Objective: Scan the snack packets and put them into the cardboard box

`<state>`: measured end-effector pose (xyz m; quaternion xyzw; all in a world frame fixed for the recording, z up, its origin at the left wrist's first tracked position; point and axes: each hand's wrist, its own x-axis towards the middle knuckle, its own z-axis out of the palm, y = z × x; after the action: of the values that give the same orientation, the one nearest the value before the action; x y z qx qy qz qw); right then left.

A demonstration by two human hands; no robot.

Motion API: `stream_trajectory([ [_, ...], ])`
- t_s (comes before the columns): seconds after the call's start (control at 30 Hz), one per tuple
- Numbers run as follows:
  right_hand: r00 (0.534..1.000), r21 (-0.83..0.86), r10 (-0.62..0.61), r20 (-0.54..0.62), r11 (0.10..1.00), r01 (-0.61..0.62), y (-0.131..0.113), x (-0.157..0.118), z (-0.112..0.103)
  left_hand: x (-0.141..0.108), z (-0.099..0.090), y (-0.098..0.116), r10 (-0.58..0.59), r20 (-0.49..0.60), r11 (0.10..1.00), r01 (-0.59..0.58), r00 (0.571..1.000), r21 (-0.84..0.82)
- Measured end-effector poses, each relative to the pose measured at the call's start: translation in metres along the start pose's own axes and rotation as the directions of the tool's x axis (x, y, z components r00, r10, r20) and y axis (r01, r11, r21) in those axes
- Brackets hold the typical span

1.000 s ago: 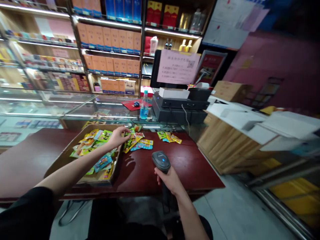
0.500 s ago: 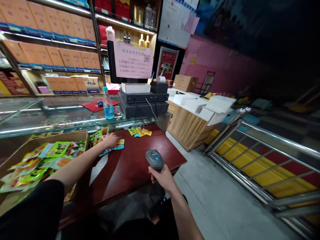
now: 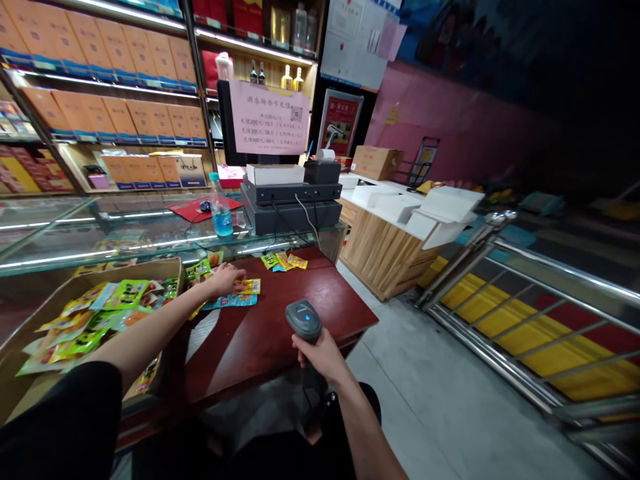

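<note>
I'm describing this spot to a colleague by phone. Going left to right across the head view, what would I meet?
Open carton of packets, left hand, scanner, closed cardboard box, metal railing.

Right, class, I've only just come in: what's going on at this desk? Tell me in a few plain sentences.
A person sits or stands at a dark red table, holding a handheld scanner in the right hand. The left hand is over a pile of small colourful packets; whether it grips one is hard to tell. A smaller group of packets lies farther back on the table. On the left, an open cardboard box holds many more.
</note>
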<state>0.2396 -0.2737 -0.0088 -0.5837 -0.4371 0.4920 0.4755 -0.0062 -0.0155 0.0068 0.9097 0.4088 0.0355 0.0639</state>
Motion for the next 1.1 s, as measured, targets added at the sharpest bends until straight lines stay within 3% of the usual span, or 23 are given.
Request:
stream_trajectory([
  [0.13, 1.0, -0.016, -0.007, 0.003, 1.0, 0.007, -0.006, -0.001, 0.005, -0.005, -0.017, 0.03, 0.099, -0.059, 0.938, -0.113, 0.993, -0.328],
  [0.23, 0.999, -0.042, -0.044, -0.011, 0.998, 0.043, -0.01, 0.001, 0.006, -0.005, -0.027, 0.052, 0.135, -0.058, 0.878, -0.146, 0.989, -0.455],
  [0.43, 0.997, -0.021, -0.08, -0.023, 0.997, 0.08, -0.006, 0.006, 0.006, -0.008, -0.037, 0.076, 0.1, -0.032, 0.91, -0.104, 0.994, -0.402],
  [0.73, 0.997, -0.027, -0.068, -0.023, 0.997, 0.067, -0.011, -0.002, 0.005, -0.011, -0.041, 0.087, 0.066, 0.017, 0.93, -0.055, 0.998, -0.364],
  [0.9, 0.997, -0.053, -0.073, 0.007, 0.996, 0.073, -0.009, 0.006, 0.016, -0.031, -0.052, 0.069, 0.014, -0.005, 0.934, -0.015, 1.0, -0.358],
  [1.0, 0.994, -0.08, -0.073, 0.079, 0.994, 0.079, -0.014, 0.018, 0.038, -0.063, -0.071, 0.036, -0.101, -0.054, 0.939, 0.078, 0.993, -0.334],
  [1.1, 0.982, -0.101, -0.044, 0.182, 0.993, 0.063, -0.023, 0.029, 0.072, -0.113, -0.097, -0.009, -0.254, -0.122, 0.938, 0.213, 0.96, -0.273],
])
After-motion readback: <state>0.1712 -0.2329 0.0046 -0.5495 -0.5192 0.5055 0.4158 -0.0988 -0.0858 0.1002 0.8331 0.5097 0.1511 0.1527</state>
